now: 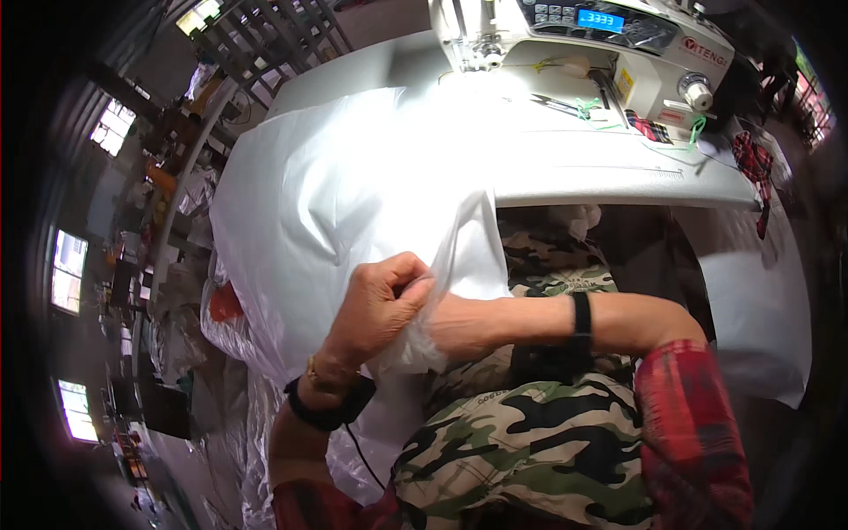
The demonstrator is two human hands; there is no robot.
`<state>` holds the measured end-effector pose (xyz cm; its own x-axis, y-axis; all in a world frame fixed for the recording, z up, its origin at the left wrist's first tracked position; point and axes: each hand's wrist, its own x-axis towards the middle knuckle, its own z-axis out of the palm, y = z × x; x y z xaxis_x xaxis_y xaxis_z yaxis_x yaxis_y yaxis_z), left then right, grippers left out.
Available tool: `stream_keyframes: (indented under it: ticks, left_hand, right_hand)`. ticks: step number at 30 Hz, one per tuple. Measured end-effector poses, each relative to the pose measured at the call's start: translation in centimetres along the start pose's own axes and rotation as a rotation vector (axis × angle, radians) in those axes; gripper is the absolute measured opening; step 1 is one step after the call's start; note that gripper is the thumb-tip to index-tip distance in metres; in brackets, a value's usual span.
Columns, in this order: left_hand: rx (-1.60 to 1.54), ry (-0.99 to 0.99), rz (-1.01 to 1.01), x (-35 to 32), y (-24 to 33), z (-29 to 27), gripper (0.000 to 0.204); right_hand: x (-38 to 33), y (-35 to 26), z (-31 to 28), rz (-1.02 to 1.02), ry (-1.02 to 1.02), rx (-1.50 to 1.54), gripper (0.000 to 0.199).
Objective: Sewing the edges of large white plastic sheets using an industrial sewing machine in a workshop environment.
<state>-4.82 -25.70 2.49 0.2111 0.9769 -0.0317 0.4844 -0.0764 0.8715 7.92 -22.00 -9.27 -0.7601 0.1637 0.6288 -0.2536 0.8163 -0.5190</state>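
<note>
A large sheet of thin white material [305, 190], fabric or plastic, drapes from the sewing table down toward my lap. My left hand [380, 296] is closed on a gathered edge of it, with thumb and fingers pinched together. From the right, my right hand [449, 325] reaches across to the same spot. Folds of the sheet and my left hand cover its fingers, so their hold does not show. Beyond my hands stands a white sewing machine [649, 66] with a lit blue display; the sheet's far part lies near its needle area under a bright lamp.
On the white machine table [609, 181] lie small tools and green threads. Red plaid scraps [753, 159] hang at its right end. Another white sheet [755, 300] hangs at the right. Crumpled clear plastic [256, 433] lies at the left, below an orange-red item [226, 302].
</note>
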Motion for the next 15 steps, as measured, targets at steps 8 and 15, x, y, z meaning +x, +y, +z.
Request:
stream_keyframes:
  ticks: [8,15]
  left_hand:
    - [0.054,0.019,0.077,-0.5,-2.3,3.3,0.010]
    - [0.118,0.063,0.124,-0.5,-2.3,3.8,0.011]
  right_hand:
    - [-9.2,-2.2,-7.0,0.954,0.429,-0.265,0.038]
    - [-9.3,-1.1,-6.2,1.020,0.304,0.357,0.023]
